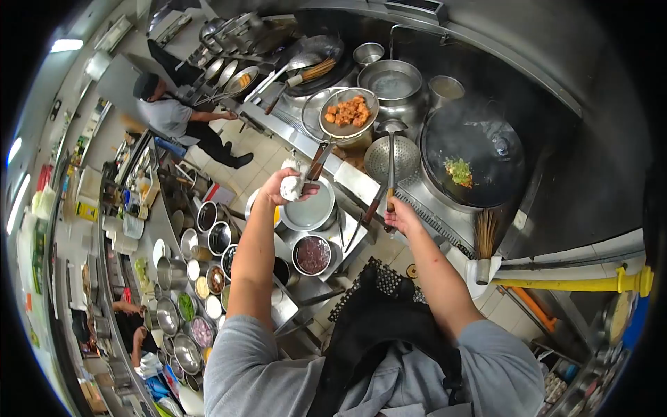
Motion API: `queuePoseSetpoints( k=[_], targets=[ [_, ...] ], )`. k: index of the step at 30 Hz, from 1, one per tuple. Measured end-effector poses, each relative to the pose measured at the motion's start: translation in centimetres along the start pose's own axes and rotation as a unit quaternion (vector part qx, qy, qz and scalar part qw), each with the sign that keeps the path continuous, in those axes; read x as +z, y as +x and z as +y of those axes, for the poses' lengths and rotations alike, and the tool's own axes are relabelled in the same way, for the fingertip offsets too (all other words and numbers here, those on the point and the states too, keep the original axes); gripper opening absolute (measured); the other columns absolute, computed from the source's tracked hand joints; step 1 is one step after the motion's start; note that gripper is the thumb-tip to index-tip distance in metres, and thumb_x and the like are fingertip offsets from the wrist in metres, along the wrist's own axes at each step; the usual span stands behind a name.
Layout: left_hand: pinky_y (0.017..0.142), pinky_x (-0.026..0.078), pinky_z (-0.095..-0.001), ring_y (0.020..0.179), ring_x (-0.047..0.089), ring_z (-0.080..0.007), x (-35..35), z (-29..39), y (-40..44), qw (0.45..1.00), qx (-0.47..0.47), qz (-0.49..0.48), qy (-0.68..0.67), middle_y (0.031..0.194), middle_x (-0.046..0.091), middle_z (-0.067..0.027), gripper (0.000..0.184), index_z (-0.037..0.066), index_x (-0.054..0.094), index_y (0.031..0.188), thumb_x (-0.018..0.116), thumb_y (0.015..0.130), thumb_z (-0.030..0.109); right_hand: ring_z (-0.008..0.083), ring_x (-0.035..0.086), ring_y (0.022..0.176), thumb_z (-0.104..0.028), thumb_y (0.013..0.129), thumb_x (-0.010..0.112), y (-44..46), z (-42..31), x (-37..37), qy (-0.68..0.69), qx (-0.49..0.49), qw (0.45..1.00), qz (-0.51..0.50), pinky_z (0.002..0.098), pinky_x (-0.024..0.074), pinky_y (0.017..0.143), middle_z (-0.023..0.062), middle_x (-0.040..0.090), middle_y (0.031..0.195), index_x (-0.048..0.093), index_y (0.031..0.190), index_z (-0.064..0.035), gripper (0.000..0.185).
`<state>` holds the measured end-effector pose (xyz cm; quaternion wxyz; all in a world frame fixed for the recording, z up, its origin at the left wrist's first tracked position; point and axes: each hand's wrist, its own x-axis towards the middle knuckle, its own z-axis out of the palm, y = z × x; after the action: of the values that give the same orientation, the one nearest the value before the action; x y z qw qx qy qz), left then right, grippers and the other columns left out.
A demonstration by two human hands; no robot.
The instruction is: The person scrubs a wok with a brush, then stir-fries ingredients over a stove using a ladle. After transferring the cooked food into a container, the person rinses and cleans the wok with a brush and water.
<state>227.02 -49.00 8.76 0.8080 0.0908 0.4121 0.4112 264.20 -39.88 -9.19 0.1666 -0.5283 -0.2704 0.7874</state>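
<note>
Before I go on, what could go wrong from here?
The chopped food in the smoking or steaming wok could scorch while the ladle in the right hand is away from it.

The strainer of browned pieces appears to rest over a pot, its handle near the left hand, so a knock might tip it.

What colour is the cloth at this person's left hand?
The cloth is white, best seen in the head view.

You wear a grey shirt (240,365), short sleeves ending well back from your left hand (300,186) and right hand (403,215), beneath black straps (445,356).
</note>
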Motion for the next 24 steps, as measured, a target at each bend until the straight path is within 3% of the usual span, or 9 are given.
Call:
queuePoseSetpoints(
  k=[1,4,6,7,9,12,14,18,24],
  targets=[
    [0.071,0.062,-0.0416,0.09,0.07,-0.037,-0.4,0.0,0.8,0.999,0.02,-0.023,0.026,0.12,0.061,-0.0274,0.053,0.001,0.049,0.132,0.058,0.087,0.029,0.0225,0.065,0.074,-0.038,0.089,0.064,-0.1,-1.6,-0.1,0.043,-0.011,0.998,-0.036,0.0398,0.0575,0.067,0.0094,0.063,0.084,0.059,0.099,-0.0052,0.035],
    [0.056,0.057,-0.0345,0.067,0.068,-0.0286,-1.8,0.0,2.2,0.998,0.039,-0.05,-0.004,0.104,0.067,-0.0259,0.04,-0.001,0.051,0.119,0.058,0.087,0.022,0.0194,0.059,0.054,-0.032,0.089,0.061,1.8,-5.0,0.5,0.13,-0.036,0.989,-0.053,0.0405,0.0543,0.051,0.0074,0.062,0.073,0.059,0.096,-0.0057,0.027],
    [0.046,0.051,-0.0341,0.057,0.063,-0.0234,-3.0,-0.4,3.8,0.977,0.104,0.138,0.122,0.087,0.069,-0.0159,0.025,0.001,0.059,0.102,0.061,0.083,0.017,0.0185,0.054,0.046,-0.028,0.09,0.06,4.8,-5.7,-0.3,0.104,-0.065,0.992,-0.034,0.0385,0.0467,0.04,0.0074,0.06,0.071,0.059,0.1,-0.0024,0.027],
    [0.048,0.051,-0.0337,0.059,0.064,-0.0221,-1.8,-0.6,3.3,0.956,0.142,0.186,0.178,0.087,0.069,-0.014,0.025,0.0,0.062,0.102,0.062,0.081,0.013,0.0185,0.054,0.046,-0.028,0.09,0.06,3.8,-6.4,0.6,0.107,-0.07,0.991,-0.027,0.0385,0.0467,0.04,0.0074,0.06,0.071,0.059,0.1,-0.0024,0.027],
    [0.051,0.051,-0.0328,0.062,0.065,-0.0201,-0.3,-0.9,1.9,0.92,0.217,0.231,0.229,0.086,0.068,-0.0108,0.028,-0.001,0.064,0.104,0.064,0.078,0.008,0.0182,0.051,0.042,-0.02,0.09,0.062,0.9,-6.9,2.8,-0.142,-0.175,0.954,0.195,0.0367,0.0398,0.034,0.0072,0.056,0.065,0.058,0.095,-0.0005,0.02],
    [0.061,0.052,-0.0327,0.073,0.066,-0.0197,0.5,0.1,-0.2,0.908,0.212,0.241,0.27,0.087,0.068,-0.0095,0.029,-0.003,0.065,0.104,0.063,0.077,0.006,0.0109,0.04,0.035,-0.02,0.095,0.059,-3.7,-7.4,3.4,-0.094,-0.177,0.966,0.164,0.0287,0.0322,0.029,0.0011,0.051,0.062,0.052,0.106,-0.0028,0.021],
    [0.046,0.046,-0.0302,0.055,0.06,-0.0173,2.6,0.3,-1.7,0.891,0.232,0.241,0.306,0.076,0.065,-0.0087,0.023,-0.001,0.064,0.097,0.065,0.075,0.006,0.0091,0.038,0.035,-0.021,0.096,0.06,-7.0,-7.2,2.6,-0.024,-0.189,0.971,0.143,0.0272,0.0309,0.029,0.0,0.049,0.061,0.051,0.102,-0.0056,0.018],
    [0.077,0.052,-0.0305,0.086,0.067,-0.0185,3.7,0.0,-2.1,0.879,0.269,0.191,0.345,0.099,0.07,-0.0065,0.036,-0.001,0.066,0.109,0.066,0.074,0.004,0.0047,0.038,0.038,-0.024,0.098,0.061,-14.3,-7.2,0.4,0.114,-0.242,0.959,0.091,0.025,0.0301,0.029,-0.0031,0.045,0.06,0.049,0.096,-0.0099,0.019],
    [0.073,0.051,-0.0306,0.079,0.065,-0.0165,8.7,-1.7,1.8,0.852,0.251,0.141,0.436,0.091,0.07,-0.0059,0.024,-0.001,0.068,0.1,0.065,0.076,0.002,0.0049,0.038,0.037,-0.023,0.096,0.065,-23.4,-6.1,-6.1,0.109,-0.293,0.934,0.172,0.0239,0.0314,0.031,-0.0038,0.045,0.061,0.054,0.099,-0.0097,0.018]
  ],
)
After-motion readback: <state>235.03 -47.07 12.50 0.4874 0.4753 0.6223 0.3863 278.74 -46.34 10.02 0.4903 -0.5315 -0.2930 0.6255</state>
